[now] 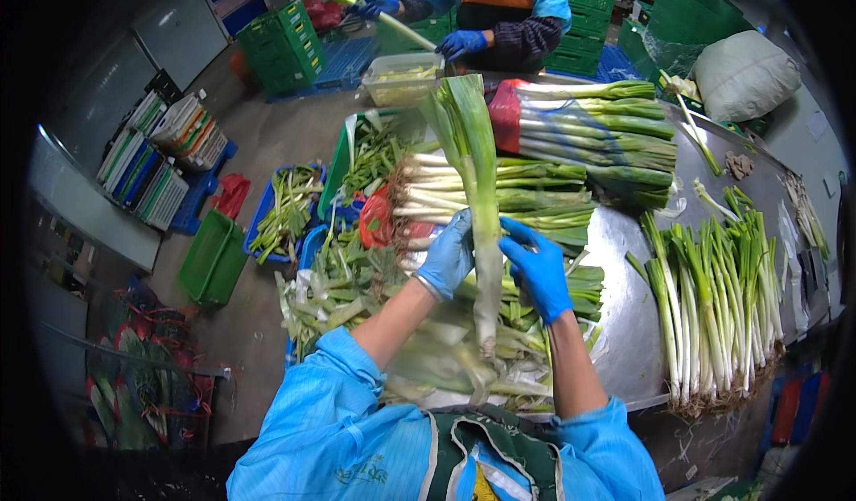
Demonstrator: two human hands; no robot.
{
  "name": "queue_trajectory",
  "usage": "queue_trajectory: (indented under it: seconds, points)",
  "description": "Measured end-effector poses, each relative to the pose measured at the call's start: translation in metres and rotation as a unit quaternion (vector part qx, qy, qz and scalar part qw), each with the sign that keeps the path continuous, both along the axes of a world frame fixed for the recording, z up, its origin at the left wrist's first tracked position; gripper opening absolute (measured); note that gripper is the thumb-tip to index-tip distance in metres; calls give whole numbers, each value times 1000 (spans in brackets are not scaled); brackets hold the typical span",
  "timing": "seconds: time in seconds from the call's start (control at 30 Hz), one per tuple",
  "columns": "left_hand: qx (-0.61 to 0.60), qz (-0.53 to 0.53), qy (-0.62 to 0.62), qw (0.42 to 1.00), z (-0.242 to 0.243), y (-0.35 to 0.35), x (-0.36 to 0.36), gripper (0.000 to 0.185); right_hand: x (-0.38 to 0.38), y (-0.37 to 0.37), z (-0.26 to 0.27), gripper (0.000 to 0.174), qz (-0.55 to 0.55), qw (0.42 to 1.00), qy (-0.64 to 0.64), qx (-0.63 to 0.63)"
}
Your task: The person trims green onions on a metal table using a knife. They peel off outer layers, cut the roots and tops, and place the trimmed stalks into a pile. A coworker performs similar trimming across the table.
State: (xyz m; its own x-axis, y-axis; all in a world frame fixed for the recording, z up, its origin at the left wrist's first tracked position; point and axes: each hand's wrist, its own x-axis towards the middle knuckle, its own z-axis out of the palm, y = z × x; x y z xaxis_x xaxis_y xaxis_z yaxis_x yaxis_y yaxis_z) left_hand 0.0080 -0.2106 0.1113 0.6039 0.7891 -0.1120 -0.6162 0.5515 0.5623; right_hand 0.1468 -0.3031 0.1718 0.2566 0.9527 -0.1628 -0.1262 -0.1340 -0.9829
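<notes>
A thick leek [478,193] stands almost upright before me, its green leaves pointing away and its root end towards my body. My left hand [447,260], in a blue glove, grips its shank from the left. Close to the shank's right side is my right hand [542,270], also gloved, with bent fingers; whether it touches the leek or holds something is hidden. Beneath both hands lies a row of leeks [435,193] with roots to the left. Loose, stripped leaves [348,294] are heaped at the left and nearer my body, partly blurred.
A bundle of leeks [595,126] with red wrapping lies farther back on the metal table [622,287]. Thinner leeks [715,307] stand in rows at right, roots overhanging the near edge. Across the table, a co-worker [501,13] holds another leek. Blue [251,233] and green crates [212,257] stand left.
</notes>
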Motion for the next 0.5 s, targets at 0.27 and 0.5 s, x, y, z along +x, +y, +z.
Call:
queue_trajectory:
  seconds: [0.27, 0.5]
  points:
    - [3, 13, 111, 994, -18, -15, -20, 21, -15, 27, -38, 24, 43, 995, -49, -69]
    - [28, 66, 80, 994, -21, -21, -38, 23, -33, 29, -50, 30, 67, 991, -102, -49]
